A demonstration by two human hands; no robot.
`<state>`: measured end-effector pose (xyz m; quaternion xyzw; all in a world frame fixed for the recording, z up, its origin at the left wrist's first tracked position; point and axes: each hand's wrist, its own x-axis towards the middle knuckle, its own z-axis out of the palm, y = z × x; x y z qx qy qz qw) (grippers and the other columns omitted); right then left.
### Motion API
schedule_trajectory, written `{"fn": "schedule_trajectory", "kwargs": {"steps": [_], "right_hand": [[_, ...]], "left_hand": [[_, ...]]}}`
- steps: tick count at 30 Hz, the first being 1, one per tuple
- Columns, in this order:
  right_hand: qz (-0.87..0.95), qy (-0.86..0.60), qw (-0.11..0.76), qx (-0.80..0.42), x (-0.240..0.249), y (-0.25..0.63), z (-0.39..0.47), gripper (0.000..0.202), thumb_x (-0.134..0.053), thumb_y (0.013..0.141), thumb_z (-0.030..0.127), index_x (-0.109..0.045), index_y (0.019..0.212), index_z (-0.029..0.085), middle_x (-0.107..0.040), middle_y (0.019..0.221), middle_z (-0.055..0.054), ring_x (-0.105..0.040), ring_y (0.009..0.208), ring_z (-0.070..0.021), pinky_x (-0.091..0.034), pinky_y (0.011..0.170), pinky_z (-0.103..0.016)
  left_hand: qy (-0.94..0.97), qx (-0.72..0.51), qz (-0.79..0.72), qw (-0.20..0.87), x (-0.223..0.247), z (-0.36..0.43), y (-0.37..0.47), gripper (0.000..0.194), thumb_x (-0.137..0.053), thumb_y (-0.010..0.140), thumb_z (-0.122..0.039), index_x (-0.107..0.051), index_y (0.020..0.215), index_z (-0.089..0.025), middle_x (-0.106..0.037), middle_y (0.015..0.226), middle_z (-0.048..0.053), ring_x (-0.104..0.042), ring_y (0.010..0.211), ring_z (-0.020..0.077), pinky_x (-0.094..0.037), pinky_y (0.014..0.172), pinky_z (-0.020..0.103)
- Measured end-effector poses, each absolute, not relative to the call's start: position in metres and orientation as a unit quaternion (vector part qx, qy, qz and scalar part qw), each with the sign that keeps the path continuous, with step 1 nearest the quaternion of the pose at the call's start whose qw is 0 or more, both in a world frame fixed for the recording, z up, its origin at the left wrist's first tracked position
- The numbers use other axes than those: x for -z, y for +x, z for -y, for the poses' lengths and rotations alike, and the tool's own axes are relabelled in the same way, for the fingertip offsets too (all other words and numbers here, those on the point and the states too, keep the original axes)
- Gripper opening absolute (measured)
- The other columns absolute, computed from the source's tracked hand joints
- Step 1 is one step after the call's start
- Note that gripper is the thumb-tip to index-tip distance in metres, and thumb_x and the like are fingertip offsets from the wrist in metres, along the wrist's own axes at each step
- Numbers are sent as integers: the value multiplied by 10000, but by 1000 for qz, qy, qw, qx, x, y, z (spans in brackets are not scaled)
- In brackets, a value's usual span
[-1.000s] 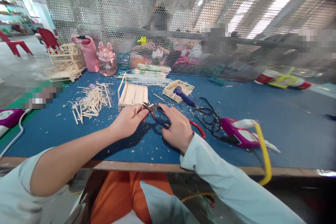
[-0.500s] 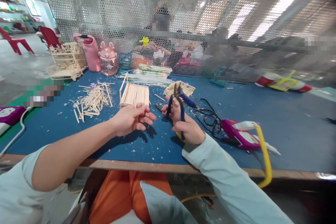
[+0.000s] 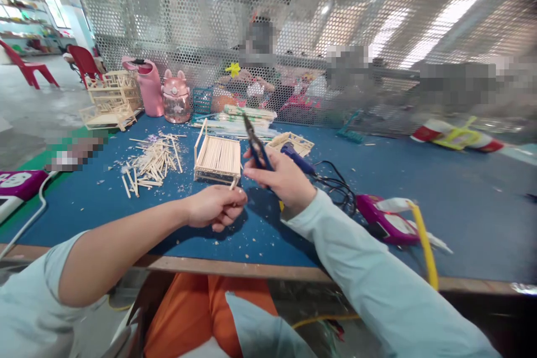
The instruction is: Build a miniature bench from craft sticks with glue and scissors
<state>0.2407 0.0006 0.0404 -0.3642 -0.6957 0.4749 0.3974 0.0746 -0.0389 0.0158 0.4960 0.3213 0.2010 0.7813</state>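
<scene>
My left hand (image 3: 217, 207) is closed in a pinch near the front of the table, and the end of a short wooden stick (image 3: 233, 183) shows above its thumb. Wrapped around dark-handled pliers (image 3: 257, 145) is my right hand (image 3: 285, 176); their jaws point up and away to the left. Just beyond my left hand stands a small bed-like frame (image 3: 218, 155) of pale sticks with a raised rail at its left side. A pile of loose cut sticks (image 3: 155, 159) lies to its left. Behind my right hand rests a blue glue gun (image 3: 298, 160), partly hidden.
A purple power strip (image 3: 388, 218) with a yellow cable lies at right. Packs of sticks (image 3: 247, 116), a clear pink bottle (image 3: 176, 102) and a pink flask (image 3: 150, 89) stand before a perforated metal screen (image 3: 302, 22). Stick-built models (image 3: 113, 102) sit at far left.
My left hand has closed from loosely spread fingers and now pinches a short stick. My right hand has turned the pliers, tilting their jaws leftward and away.
</scene>
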Motion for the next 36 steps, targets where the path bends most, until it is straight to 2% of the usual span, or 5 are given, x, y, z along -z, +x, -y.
{"fn": "schedule_trajectory", "kwargs": {"steps": [4,15,19,22,36], "right_hand": [[733,-324,374,-467,-33,222,9,329,-669,626,191,-539,925,155,-567,701,31,-527,611,-83,-424,581,-233],[718,-320,453,-419,-28,244,-1,329,-655,703,264,-531,996,176,-547,710,38,-522,559,-81,-440,571,-255],[730,-309,438,-424,-28,255,-8,312,-652,710,274,-544,986,176,-536,697,40,-521,555,-82,-444,571,-258],[750,-307,424,-406,-24,255,-9,301,-639,721,271,-560,991,163,-535,698,33,-511,570,-82,-442,592,-261],[770,-297,428,-368,-18,249,-4,306,-627,731,288,-582,1009,167,-515,692,31,-481,626,-98,-426,641,-265]], "left_hand": [[508,-199,-352,761,-13,41,78,276,-360,836,-175,-268,576,-199,-223,460,-79,-150,360,55,-149,328,169],[461,-233,-362,776,-16,35,74,163,-273,822,-208,-332,670,-200,-185,498,-83,-123,378,64,-155,334,151],[472,-267,-417,730,-11,32,74,142,-357,838,-169,-456,736,-174,-404,491,-58,-344,360,52,-254,342,141],[460,-264,-434,729,-12,34,75,148,-455,870,-227,-568,857,-133,-656,744,61,-598,542,89,-406,421,154],[413,-260,-395,778,-16,38,75,187,-477,899,-203,-632,958,-116,-720,849,110,-685,655,129,-487,473,162]]}}
